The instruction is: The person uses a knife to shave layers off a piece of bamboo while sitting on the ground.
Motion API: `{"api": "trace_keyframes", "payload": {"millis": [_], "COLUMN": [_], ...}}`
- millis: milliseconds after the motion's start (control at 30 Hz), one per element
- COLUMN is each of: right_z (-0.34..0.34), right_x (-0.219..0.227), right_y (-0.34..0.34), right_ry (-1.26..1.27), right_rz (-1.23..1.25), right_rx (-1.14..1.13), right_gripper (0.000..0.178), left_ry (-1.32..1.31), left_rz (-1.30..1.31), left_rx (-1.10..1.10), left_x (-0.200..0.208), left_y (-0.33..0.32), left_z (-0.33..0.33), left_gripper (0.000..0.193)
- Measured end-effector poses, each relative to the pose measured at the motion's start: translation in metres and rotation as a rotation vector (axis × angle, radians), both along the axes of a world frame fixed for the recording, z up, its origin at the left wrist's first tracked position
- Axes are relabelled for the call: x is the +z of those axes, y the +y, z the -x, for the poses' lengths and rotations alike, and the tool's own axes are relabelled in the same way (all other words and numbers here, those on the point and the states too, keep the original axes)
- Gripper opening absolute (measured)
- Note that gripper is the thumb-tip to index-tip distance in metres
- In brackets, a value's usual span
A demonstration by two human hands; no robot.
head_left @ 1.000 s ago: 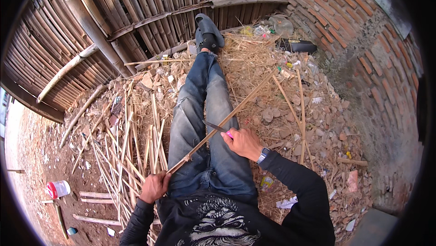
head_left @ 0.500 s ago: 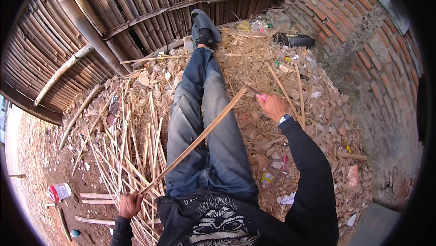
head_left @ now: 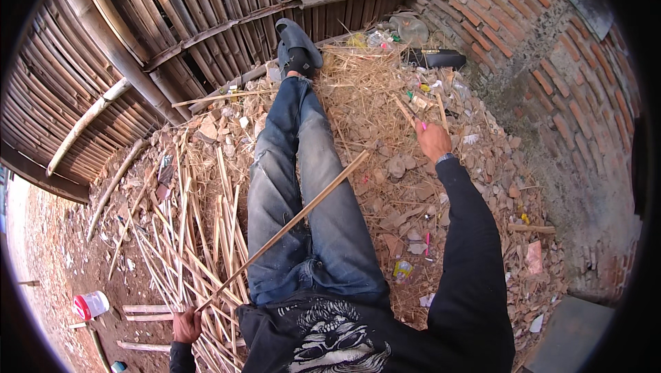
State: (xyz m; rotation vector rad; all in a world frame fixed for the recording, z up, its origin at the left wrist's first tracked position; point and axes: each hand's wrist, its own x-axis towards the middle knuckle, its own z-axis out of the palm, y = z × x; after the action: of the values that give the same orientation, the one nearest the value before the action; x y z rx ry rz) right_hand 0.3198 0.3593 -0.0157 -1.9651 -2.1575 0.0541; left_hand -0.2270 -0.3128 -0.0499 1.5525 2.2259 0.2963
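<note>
My left hand [head_left: 186, 324] is closed around the lower end of a long, thin bamboo strip [head_left: 303, 213], which slants up to the right across my thighs. The strip's far end hangs free above the ground beside my knee. Off to the right, my right hand [head_left: 434, 142] is closed on a knife with a pink handle [head_left: 423, 126]; its blade is small and hard to make out against the litter. The knife is apart from the strip. Beneath and beside my left hand lies a loose heap of split bamboo strips [head_left: 184, 235].
My outstretched legs [head_left: 279, 166] run through the middle. A bamboo wall [head_left: 227, 1] closes the far side and a brick wall [head_left: 544, 77] the right. Rubble, straw and litter cover the ground. A red-and-white tub [head_left: 91, 305] lies at the left; a black case [head_left: 435, 58] lies far right.
My right hand with the knife has moved right and slightly up, away from the strip's far end. The strip's far end has dropped a little, and my left hand has shifted slightly down and left.
</note>
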Motion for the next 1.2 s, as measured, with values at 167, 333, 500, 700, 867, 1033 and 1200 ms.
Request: {"api": "trace_keyframes", "payload": {"millis": [167,333,500,700,867,1033,1200], "right_z": [0.052,0.099,0.076,0.004,0.046,0.079,0.082], "right_x": [0.016,0.020,-0.001,-0.008,0.021,0.009,-0.004], "right_y": [-0.055,-0.130,-0.097,-0.044,-0.089,-0.108,-0.095], "right_ry": [0.288,0.213,0.103,0.245,0.514,0.704,0.460], "right_rz": [-0.058,0.027,0.034,0.064,0.027,-0.002,0.004], "right_rx": [0.175,0.448,0.246,0.024,0.243,0.275,0.148], "right_gripper": [0.055,0.053,0.056,0.060,0.054,0.038,0.038], "left_ry": [-0.013,-0.012,-0.058,-0.064,-0.029,-0.001,0.040], "left_rz": [0.007,-0.015,-0.023,-0.034,-0.017,-0.014,-0.073], "left_rx": [0.036,-0.006,-0.044,0.005,0.016,-0.037,-0.063], "left_x": [-0.006,-0.004,0.003,-0.002,-0.012,-0.008,-0.009], "left_y": [0.033,0.052,0.051,0.030,0.048,0.090,0.124], "left_z": [-0.019,-0.012,-0.007,-0.002,-0.014,-0.027,-0.043], "left_gripper": [0.027,0.028,0.029,0.029,0.030,0.024,0.023]}}
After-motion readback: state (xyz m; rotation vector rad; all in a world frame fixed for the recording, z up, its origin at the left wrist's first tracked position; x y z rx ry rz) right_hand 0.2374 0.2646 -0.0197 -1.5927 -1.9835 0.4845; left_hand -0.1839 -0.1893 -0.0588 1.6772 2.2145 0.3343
